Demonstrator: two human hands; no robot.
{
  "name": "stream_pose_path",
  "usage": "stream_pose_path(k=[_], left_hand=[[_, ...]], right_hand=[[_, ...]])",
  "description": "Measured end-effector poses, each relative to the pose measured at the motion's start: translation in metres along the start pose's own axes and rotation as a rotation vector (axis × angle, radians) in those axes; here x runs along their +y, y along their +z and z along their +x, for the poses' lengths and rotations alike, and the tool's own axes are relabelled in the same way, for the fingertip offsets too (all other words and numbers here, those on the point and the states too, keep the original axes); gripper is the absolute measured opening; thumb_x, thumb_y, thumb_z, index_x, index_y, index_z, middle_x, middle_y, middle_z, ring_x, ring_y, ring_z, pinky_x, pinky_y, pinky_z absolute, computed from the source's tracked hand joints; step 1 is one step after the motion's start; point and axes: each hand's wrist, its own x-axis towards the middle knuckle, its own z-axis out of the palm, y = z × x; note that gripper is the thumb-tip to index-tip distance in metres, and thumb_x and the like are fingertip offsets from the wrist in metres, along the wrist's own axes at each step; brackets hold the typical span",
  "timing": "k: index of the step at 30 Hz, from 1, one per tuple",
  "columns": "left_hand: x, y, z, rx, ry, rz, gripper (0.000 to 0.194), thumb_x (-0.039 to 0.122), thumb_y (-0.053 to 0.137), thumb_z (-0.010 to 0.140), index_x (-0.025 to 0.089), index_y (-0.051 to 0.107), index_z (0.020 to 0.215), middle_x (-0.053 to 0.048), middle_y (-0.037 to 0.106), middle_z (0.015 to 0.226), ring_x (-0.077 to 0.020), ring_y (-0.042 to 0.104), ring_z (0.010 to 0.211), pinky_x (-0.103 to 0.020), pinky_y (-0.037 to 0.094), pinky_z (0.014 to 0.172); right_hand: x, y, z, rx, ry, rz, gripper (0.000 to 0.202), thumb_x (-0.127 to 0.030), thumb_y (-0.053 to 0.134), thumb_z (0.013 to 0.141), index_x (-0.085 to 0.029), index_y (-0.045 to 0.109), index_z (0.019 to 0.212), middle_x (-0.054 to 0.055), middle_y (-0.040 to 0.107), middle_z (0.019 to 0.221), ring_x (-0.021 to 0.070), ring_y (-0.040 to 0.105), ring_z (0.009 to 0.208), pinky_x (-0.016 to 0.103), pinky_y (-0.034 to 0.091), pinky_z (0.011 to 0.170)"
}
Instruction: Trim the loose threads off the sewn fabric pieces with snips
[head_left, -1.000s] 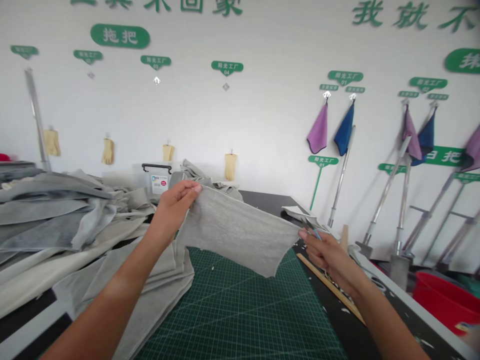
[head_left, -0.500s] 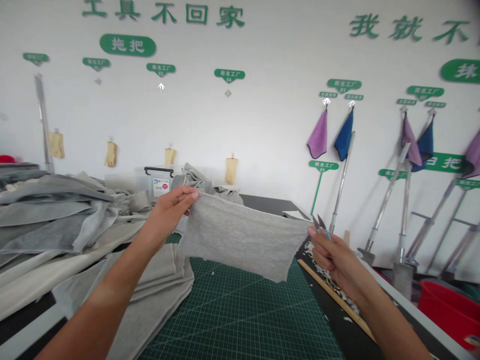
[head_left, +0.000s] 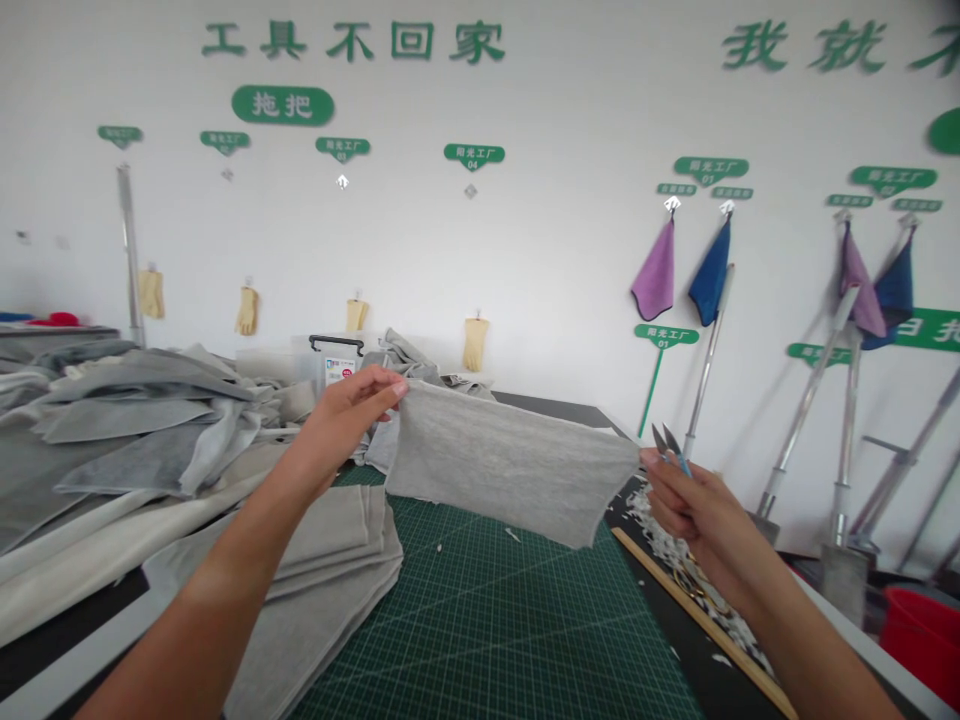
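A grey rectangular cloth (head_left: pixel 510 460) hangs stretched between my hands above the green cutting mat (head_left: pixel 480 620). My left hand (head_left: pixel 349 415) pinches its upper left corner between thumb and fingers. At the upper right corner, my right hand (head_left: pixel 686 500) grips the cloth and also holds small snips (head_left: pixel 673 448), their two pointed blades apart and pointing up. Folded grey cloths (head_left: pixel 322 590) lie stacked on the mat's left side, under my left forearm.
A large heap of grey fabric (head_left: pixel 142 410) fills the left. A clear box (head_left: pixel 336 362) stands behind. Right of the mat lie a wooden strip (head_left: pixel 697 615) and white scraps (head_left: pixel 660 525). A red bucket (head_left: pixel 919 635) and long-handled tools (head_left: pixel 810 400) stand farther right.
The view has shifted slightly, so the wall and table appear farther right. Both hands still hold the cloth, which hangs a little flatter at its lower edge.
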Motion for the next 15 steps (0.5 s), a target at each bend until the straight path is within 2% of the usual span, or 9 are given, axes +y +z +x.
stream_pose_path(k=[3, 5, 7, 11, 13, 15], left_hand=[[0.004, 0.002, -0.003, -0.002, 0.001, -0.010, 0.027, 0.046, 0.066, 0.085, 0.022, 0.070, 0.095, -0.005, 0.068, 0.095, -0.0197, 0.060, 0.090, -0.029, 0.048, 0.077], [0.008, 0.006, -0.010, -0.061, -0.016, -0.030, 0.024, 0.045, 0.065, 0.087, 0.022, 0.071, 0.091, -0.005, 0.069, 0.095, -0.0207, 0.061, 0.091, -0.031, 0.048, 0.080], [0.014, 0.014, -0.022, -0.192, -0.057, -0.067, 0.023, 0.045, 0.064, 0.088, 0.023, 0.071, 0.089, -0.006, 0.070, 0.103, -0.0226, 0.062, 0.099, -0.034, 0.048, 0.087], [0.022, 0.040, -0.052, -0.569, -0.132, -0.139, 0.023, 0.048, 0.066, 0.087, 0.027, 0.073, 0.093, -0.005, 0.060, 0.135, -0.0268, 0.055, 0.126, -0.041, 0.043, 0.104], [0.020, 0.057, -0.065, -0.720, -0.065, -0.139, 0.022, 0.047, 0.068, 0.086, 0.027, 0.074, 0.095, -0.005, 0.060, 0.136, -0.0265, 0.046, 0.137, -0.041, 0.034, 0.114], [0.014, 0.074, -0.077, -0.809, -0.005, -0.178, 0.025, 0.047, 0.068, 0.086, 0.026, 0.075, 0.098, -0.006, 0.064, 0.129, -0.0249, 0.047, 0.135, -0.039, 0.031, 0.116]], right_hand=[[-0.003, 0.002, 0.001, -0.006, 0.002, 0.002, 0.049, -0.050, 0.065, 0.091, -0.022, 0.033, 0.068, -0.010, 0.014, 0.061, 0.0068, 0.009, 0.050, 0.026, 0.008, 0.044], [-0.005, 0.005, -0.001, -0.029, 0.011, 0.003, 0.049, -0.051, 0.064, 0.092, -0.022, 0.032, 0.068, -0.009, 0.014, 0.061, 0.0070, 0.009, 0.050, 0.026, 0.009, 0.044], [-0.006, 0.011, -0.004, -0.067, 0.020, 0.004, 0.050, -0.050, 0.062, 0.093, -0.022, 0.030, 0.067, -0.009, 0.015, 0.061, 0.0073, 0.010, 0.050, 0.026, 0.010, 0.044], [-0.002, 0.034, -0.014, -0.167, 0.076, -0.004, 0.052, -0.051, 0.064, 0.092, -0.022, 0.030, 0.065, -0.008, 0.016, 0.060, 0.0083, 0.010, 0.051, 0.027, 0.014, 0.046], [0.002, 0.050, -0.020, -0.218, 0.108, -0.033, 0.048, -0.054, 0.066, 0.089, -0.022, 0.037, 0.067, -0.009, 0.016, 0.060, 0.0086, 0.010, 0.051, 0.027, 0.013, 0.046], [0.008, 0.064, -0.027, -0.268, 0.127, -0.087, 0.045, -0.058, 0.067, 0.086, -0.022, 0.046, 0.070, -0.009, 0.016, 0.058, 0.0087, 0.010, 0.051, 0.026, 0.014, 0.047]])
